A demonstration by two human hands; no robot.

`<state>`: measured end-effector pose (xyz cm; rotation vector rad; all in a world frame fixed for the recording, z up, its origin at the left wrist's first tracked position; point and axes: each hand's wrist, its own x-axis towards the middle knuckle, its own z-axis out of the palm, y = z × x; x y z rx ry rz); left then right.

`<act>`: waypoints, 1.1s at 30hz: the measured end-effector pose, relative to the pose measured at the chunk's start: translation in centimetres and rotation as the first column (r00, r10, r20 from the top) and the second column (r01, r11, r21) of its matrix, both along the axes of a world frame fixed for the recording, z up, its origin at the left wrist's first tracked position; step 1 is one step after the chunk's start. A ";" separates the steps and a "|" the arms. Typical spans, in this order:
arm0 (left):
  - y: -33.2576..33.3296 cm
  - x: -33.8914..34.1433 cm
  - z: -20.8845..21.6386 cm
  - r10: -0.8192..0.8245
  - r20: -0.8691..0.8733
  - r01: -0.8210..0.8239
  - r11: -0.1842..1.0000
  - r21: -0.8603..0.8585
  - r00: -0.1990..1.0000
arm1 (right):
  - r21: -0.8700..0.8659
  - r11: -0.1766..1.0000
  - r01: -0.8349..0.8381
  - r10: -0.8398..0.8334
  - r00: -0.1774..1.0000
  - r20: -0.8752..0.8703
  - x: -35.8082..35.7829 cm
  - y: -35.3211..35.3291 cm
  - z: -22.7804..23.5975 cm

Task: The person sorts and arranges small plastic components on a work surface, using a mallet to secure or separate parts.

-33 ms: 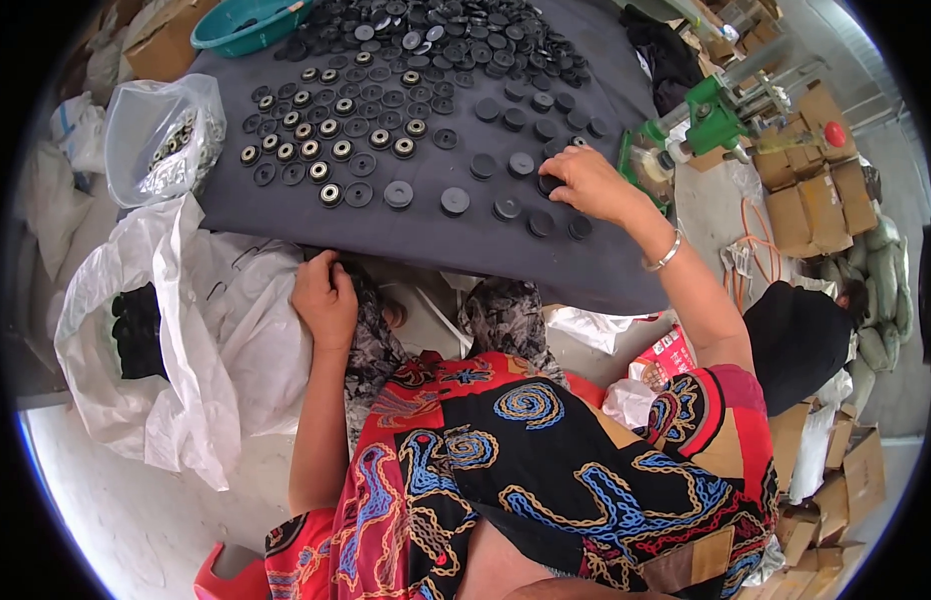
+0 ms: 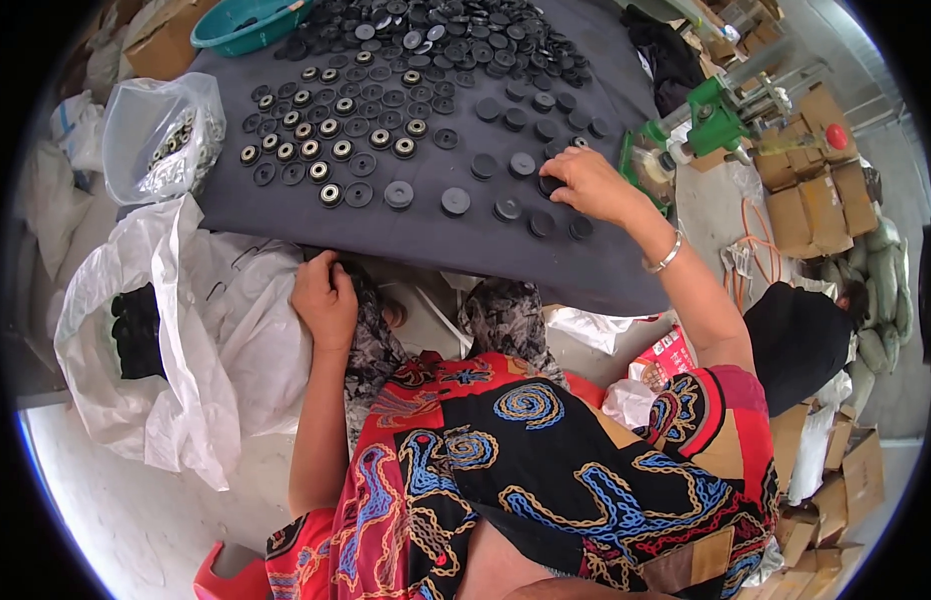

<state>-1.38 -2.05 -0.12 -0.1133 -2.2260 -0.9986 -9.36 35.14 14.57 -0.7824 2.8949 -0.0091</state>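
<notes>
hardly any movement shows since the earlier frame: the person's right hand (image 2: pixel 594 187) stays on the same black disc (image 2: pixel 551 185), and the left hand (image 2: pixel 324 298) remains at the near edge of the dark, cloth-covered worktop (image 2: pixel 386 232). the right thumb and fingers are clamped on the disc, toward the right side of the worktop; a bracelet (image 2: pixel 664 252) circles that wrist. the left hand is loosely curled, close to the person's leg; whether its fingers grip anything, one cannot tell.

thick black round pieces (image 2: pixel 455 201) stand spaced out left of and around the right hand. farther left lie black rings (image 2: pixel 358 193), some with silver ball bearings (image 2: pixel 332 194) seated in them. a heap of black discs (image 2: pixel 441 40) covers the far side.

at the left are a clear plastic bag (image 2: pixel 120 150) containing bearings, a teal basin (image 2: pixel 248 40) at the far corner, and, lower down, an open white sack (image 2: pixel 191 350) with black contents. a green hand press (image 2: pixel 706 115) stands by the right edge, with cardboard boxes (image 2: pixel 811 215) beyond.
</notes>
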 end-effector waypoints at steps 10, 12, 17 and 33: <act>0.0 0.4 0.4 0.002 0.009 -0.002 1.000 -0.012 1.000 | 0.048 0.997 0.064 -0.060 0.994 -0.091 0.7 -1.0 1.6; 0.0 0.5 0.6 -0.002 0.001 0.002 1.000 -0.011 1.000 | 0.029 0.996 0.089 -0.083 0.981 -0.176 0.4 -2.0 2.7; 0.0 0.1 0.1 0.016 0.011 -0.015 1.000 -0.025 1.000 | -0.280 0.956 -0.086 0.040 0.985 -0.166 -4.0 -8.2 2.0; 0.0 0.2 0.4 0.028 0.022 -0.027 0.999 -0.035 0.999 | -0.176 0.983 0.050 -0.062 0.996 -0.062 -8.3 -12.8 -1.8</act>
